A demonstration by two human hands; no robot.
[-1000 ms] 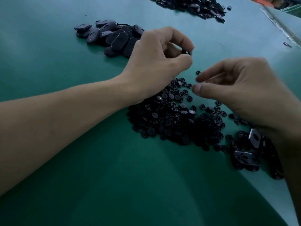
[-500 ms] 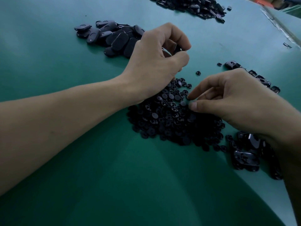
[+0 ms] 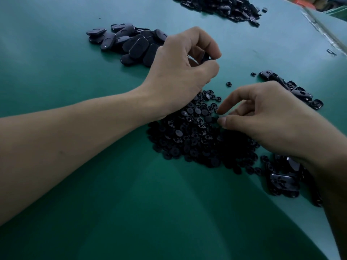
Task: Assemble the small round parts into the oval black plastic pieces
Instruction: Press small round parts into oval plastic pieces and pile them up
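A heap of small round black parts (image 3: 193, 136) lies on the green table (image 3: 131, 203) in the middle. My left hand (image 3: 180, 72) hovers above the heap's far edge and grips an oval black piece (image 3: 205, 58), mostly hidden by the curled fingers. My right hand (image 3: 262, 117) is down at the heap's right side. Its thumb and forefinger close on a small round part (image 3: 217, 118) at the top of the heap. A pile of oval black pieces (image 3: 129, 42) lies behind my left hand.
More oval pieces lie in a row at the right (image 3: 293, 89) and in a cluster under my right wrist (image 3: 283, 182). A large dark pile (image 3: 223, 6) sits at the far edge. A single round part (image 3: 228, 84) lies apart from the heap.
My right hand came down and to the left from mid-air onto the heap of round parts. My left hand stayed in place, its fingers curling tighter on the oval piece.
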